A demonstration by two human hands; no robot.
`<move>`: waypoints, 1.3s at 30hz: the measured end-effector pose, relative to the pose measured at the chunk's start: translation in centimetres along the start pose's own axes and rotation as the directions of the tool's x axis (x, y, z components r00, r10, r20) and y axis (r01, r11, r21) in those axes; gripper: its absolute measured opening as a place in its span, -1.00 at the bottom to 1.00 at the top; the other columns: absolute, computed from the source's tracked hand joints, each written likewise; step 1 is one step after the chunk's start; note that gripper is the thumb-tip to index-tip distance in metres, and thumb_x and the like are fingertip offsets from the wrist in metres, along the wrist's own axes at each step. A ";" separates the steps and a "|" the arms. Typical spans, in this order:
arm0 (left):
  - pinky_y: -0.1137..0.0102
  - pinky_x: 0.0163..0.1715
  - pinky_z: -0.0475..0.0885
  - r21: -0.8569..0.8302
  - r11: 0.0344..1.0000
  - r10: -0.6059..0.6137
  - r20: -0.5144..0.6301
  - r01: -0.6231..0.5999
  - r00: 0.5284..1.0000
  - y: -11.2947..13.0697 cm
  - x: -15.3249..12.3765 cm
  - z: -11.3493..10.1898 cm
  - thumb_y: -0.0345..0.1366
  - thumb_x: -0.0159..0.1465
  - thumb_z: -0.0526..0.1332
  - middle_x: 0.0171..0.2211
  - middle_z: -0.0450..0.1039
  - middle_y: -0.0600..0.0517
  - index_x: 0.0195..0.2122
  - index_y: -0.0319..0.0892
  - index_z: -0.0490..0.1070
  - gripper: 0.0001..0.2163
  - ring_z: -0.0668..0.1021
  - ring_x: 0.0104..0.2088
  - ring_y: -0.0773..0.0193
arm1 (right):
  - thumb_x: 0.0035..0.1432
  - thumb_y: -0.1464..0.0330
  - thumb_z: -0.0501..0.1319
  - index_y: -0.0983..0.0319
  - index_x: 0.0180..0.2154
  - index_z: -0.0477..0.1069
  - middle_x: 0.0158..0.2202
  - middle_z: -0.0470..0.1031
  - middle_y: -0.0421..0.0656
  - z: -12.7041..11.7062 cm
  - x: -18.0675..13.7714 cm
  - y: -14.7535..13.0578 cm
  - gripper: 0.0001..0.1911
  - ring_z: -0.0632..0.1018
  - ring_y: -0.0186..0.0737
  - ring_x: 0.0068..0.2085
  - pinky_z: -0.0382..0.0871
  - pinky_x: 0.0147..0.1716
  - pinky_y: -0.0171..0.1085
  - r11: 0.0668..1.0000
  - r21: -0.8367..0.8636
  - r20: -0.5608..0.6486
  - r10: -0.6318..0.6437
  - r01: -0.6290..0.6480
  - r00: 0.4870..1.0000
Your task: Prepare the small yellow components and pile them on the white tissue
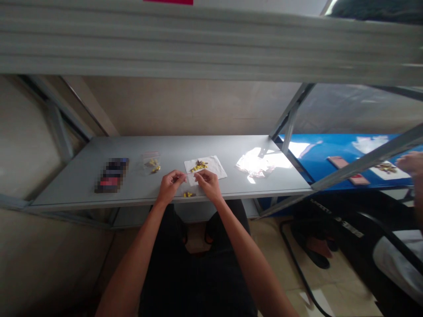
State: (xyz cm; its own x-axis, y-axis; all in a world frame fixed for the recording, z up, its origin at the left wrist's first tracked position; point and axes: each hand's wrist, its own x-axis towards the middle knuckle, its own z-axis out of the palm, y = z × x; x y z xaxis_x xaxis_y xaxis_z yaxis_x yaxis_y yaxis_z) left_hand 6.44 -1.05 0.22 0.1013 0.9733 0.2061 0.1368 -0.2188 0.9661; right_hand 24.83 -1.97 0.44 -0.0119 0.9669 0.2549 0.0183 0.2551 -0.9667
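Observation:
My left hand (172,184) and my right hand (207,181) pinch the top edge of a small clear zip bag (189,188), one at each side. Yellow and dark small pieces lie in the bottom of this bag, near the shelf's front edge. Just beyond my hands a white cloth or paper (215,166) carries a small pile of yellow and brown pieces (199,165), too small to name. To the left lies another clear zip bag (150,160) with similar pieces in it. My fingers partly cover the held bag's top.
A grey metal shelf (132,145) bears everything, with a beam (211,48) above. A blurred-out dark box-like object (112,175) lies left, shiny clear bags (256,164) right. Beyond a slanted post, a blue table (313,163) holds a pink phone (346,169); another person's hand (410,162) is there.

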 end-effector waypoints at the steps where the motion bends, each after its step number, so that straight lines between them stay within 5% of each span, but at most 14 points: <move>1: 0.43 -0.31 0.35 -0.007 1.000 -0.006 -0.005 0.006 1.000 0.0 0.0 0.0 0.04 0.24 0.35 -0.40 0.55 0.03 -0.34 -0.19 0.51 -0.65 0.51 -0.38 0.28 | 0.18 -0.02 0.30 0.23 -0.38 0.51 -0.45 0.51 -0.16 0.0 0.0 0.0 -0.58 0.44 -0.29 -0.45 0.31 -0.43 -0.31 1.000 -0.004 -0.015 -0.003 0.003 1.000; 13: 0.40 -0.23 0.42 0.027 0.999 0.024 0.078 -0.027 0.997 1.2 0.0 0.2 0.00 0.25 0.35 -0.37 0.60 -0.01 -0.33 -0.21 0.57 -0.68 0.56 -0.32 0.23 | 0.25 0.12 0.20 0.22 -0.37 0.42 -0.45 0.42 -0.20 -0.1 0.0 0.0 -0.70 0.38 -0.30 -0.43 0.24 -0.41 -0.31 0.998 -0.030 0.060 -0.060 0.062 0.996; 20: 0.40 -0.26 0.40 0.034 0.998 0.041 0.073 -0.044 0.996 1.2 0.0 -0.2 -0.11 0.24 0.34 -0.46 0.56 0.03 -0.43 -0.19 0.57 -0.75 0.53 -0.38 0.26 | 0.32 0.15 0.16 0.22 -0.36 0.44 -0.51 0.32 -0.26 -0.1 -0.2 0.3 -0.69 0.29 -0.34 -0.48 0.13 -0.43 -0.30 0.974 -0.183 0.159 -0.102 0.131 0.982; 25: 0.40 -0.26 0.40 0.012 0.999 0.032 0.083 -0.033 0.996 1.1 0.0 -0.1 -0.08 0.23 0.36 -0.41 0.59 0.02 -0.39 -0.19 0.58 -0.75 0.55 -0.36 0.24 | 0.31 0.17 0.15 0.22 -0.36 0.42 -0.45 0.41 -0.22 0.0 -0.1 0.0 -0.71 0.37 -0.31 -0.43 0.20 -0.39 -0.30 0.986 -0.131 0.151 -0.084 0.104 0.985; 39: 0.38 -0.32 0.32 0.048 0.998 0.038 0.072 -0.042 0.997 1.0 -0.3 0.0 -0.06 0.19 0.40 -0.52 0.50 0.05 -0.51 -0.18 0.60 -0.71 0.47 -0.43 0.28 | 0.33 0.14 0.14 0.21 -0.45 0.35 -0.54 0.23 -0.29 -0.1 -0.3 -0.4 -0.64 0.25 -0.33 -0.47 0.08 -0.42 -0.28 0.956 -0.253 0.149 -0.111 0.146 0.983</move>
State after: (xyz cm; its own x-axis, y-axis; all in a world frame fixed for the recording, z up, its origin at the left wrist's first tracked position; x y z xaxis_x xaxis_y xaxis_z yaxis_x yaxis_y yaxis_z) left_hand 6.59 -1.53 1.14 0.1774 0.9567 0.2308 0.1798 -0.2621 0.9481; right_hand 24.90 -2.32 0.72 -0.1622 0.9207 0.3549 0.2686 0.3872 -0.8820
